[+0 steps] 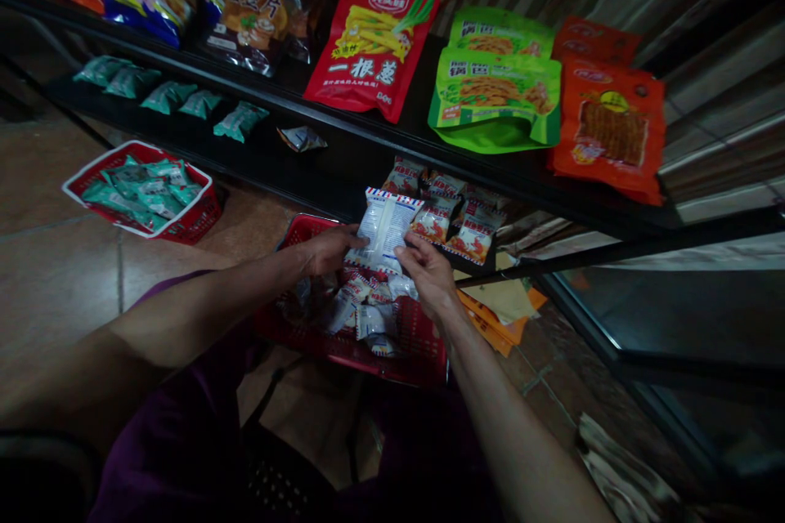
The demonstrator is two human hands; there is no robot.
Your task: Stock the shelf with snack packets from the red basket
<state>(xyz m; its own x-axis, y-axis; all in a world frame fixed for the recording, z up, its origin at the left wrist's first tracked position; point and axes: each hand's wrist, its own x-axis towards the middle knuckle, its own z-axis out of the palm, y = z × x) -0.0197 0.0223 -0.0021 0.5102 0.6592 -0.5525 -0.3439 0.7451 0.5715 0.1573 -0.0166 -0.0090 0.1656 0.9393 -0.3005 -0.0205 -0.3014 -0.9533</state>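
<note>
The white snack bag (388,225) was pinched tight by the left hand (328,252) and right hand (431,268) near the far edge of the red basket (423,347)

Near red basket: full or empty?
Partly filled: small snack packets lie in the near red basket, and bare red shows along its right side.

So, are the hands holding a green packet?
No, the left hand and right hand hold a white stripe-edged snack packet.
</note>
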